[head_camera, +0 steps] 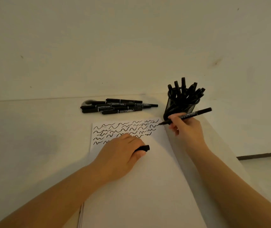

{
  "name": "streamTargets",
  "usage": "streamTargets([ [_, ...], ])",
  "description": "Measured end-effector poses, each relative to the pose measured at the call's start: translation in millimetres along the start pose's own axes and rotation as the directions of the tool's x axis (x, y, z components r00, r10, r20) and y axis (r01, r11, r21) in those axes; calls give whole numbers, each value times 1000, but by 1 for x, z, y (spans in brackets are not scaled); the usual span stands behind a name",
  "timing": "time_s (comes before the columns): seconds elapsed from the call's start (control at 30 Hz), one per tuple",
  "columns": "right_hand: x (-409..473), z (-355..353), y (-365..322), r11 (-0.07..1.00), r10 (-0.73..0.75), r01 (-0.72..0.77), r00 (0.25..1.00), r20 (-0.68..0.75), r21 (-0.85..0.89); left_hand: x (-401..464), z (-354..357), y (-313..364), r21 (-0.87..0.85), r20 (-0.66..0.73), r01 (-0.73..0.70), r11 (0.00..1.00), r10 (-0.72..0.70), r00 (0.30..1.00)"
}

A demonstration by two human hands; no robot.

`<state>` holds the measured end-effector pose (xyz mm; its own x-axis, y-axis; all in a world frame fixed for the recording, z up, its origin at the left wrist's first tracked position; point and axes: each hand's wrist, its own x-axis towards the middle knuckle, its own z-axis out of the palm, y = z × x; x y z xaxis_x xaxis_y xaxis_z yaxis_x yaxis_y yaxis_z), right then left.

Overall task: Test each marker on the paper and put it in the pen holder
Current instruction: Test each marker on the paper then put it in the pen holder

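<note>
At the paper's top right corner, seen from the head camera, the right hand is pinching an uncapped black marker in a writing grip, fingers curled round the barrel near its front, tip touching or just above the paper by the last squiggle. The left hand is resting on the sheet, fingers curled round what looks like the marker's cap, pinned against the thumb. Behind, a pile of untested markers is lying on the table, and the mesh pen holder, already crowded with markers, is standing just beside the writing hand. The marker is looking light, stiff and smooth; gripping mid-barrel should be steadying it for recapping, while the cap, being small, is needing a firm pinch.
</note>
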<state>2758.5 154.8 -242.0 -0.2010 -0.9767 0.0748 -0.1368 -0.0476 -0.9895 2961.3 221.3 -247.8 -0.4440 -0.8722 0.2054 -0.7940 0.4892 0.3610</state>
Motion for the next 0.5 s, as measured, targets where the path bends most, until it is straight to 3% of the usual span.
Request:
streamTargets([
  [0.13,-3,2,7,997,-34,40,996,-87,63,-4,3,-2,-2,9,-14,1000,14,1000],
  [0.37,-1,4,13,972,-144,157,986,84,-176,-3,4,0,-42,17,43,998,-43,999],
  [0.5,0,4,15,962,-175,199,975,139,-184,-3,4,-1,-64,14,50,997,-49,999],
])
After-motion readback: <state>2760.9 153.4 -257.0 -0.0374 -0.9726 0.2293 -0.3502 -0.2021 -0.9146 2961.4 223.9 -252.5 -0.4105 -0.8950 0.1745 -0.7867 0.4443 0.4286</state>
